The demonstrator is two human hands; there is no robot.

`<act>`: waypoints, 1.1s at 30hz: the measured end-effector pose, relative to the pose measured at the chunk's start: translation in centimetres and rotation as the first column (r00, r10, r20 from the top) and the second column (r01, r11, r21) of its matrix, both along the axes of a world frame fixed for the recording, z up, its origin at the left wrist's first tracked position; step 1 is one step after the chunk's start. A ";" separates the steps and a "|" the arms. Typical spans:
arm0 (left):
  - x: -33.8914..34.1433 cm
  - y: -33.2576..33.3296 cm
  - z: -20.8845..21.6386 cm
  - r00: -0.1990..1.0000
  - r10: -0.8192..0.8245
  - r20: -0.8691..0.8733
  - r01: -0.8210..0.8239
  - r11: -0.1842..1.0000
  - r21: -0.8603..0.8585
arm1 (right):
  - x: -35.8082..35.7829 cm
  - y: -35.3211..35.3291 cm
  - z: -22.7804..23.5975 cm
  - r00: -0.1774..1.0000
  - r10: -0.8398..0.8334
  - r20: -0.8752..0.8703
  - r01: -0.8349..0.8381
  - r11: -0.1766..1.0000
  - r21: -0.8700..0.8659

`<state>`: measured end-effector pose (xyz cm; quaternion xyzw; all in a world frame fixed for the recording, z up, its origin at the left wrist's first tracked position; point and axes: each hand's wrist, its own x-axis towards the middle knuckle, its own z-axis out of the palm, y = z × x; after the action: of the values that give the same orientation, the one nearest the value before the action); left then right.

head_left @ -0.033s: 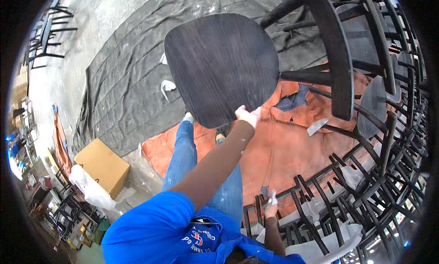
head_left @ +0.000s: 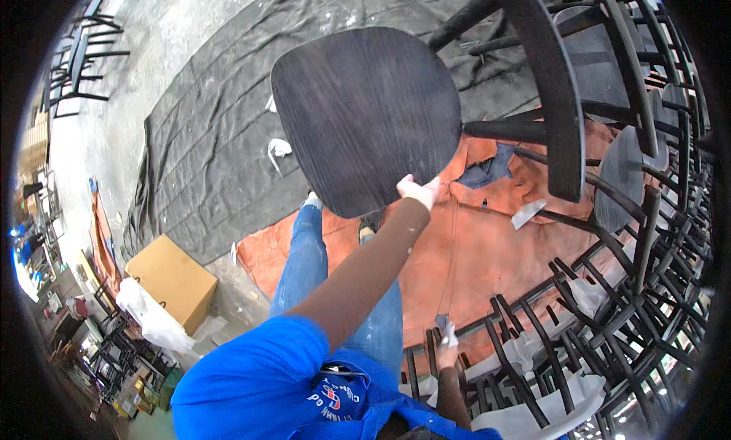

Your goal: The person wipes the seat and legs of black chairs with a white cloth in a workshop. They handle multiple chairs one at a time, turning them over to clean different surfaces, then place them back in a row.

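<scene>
A black wooden chair with a rounded, visibly grained seat (head_left: 365, 120) stands in front of me. Its curved backrest (head_left: 565, 128) faces right. My left hand (head_left: 419, 191) is closed on the seat's near edge, with the fingers over the rim. Low on the right, beside upturned dark chair legs, my right hand (head_left: 448, 355) is closed round a crumpled white piece (head_left: 449, 336), perhaps cloth or paper; its kind is unclear. The fingers there are small and partly covered by it.
Orange sheeting (head_left: 434, 265) and a black tarp (head_left: 205, 143) cover the floor. Many dark chairs (head_left: 620, 173) crowd the right, their legs (head_left: 525, 371) sticking out. A cardboard box (head_left: 171, 280) and white plastic (head_left: 152, 314) lie left. More chairs (head_left: 80, 55) stand far left.
My right hand and its white piece have shifted slightly left and down. My left hand stays on the seat edge; the chair sits very slightly more to the left in view.
</scene>
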<state>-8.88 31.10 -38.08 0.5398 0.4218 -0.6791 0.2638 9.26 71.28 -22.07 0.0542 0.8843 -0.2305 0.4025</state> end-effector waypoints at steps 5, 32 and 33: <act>-7.4 0.4 -2.6 0.997 0.069 0.031 -0.070 0.997 0.026 | 4.1 2.0 -1.8 0.984 -0.150 0.095 0.158 0.984 -0.080; 8.6 -26.2 -1.2 -0.292 -0.616 0.731 0.790 0.275 0.548 | -5.7 -27.1 0.9 0.950 -0.294 0.105 0.310 0.859 -0.407; 8.2 -28.6 -1.0 -0.311 -0.528 0.790 0.839 0.238 0.489 | -4.9 -26.8 1.0 0.949 -0.302 0.093 0.314 0.867 -0.387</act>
<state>-0.67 2.52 -39.11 0.8915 -0.3247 -0.3123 0.0487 4.37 44.51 -21.11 0.1151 0.7929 -0.4654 0.3762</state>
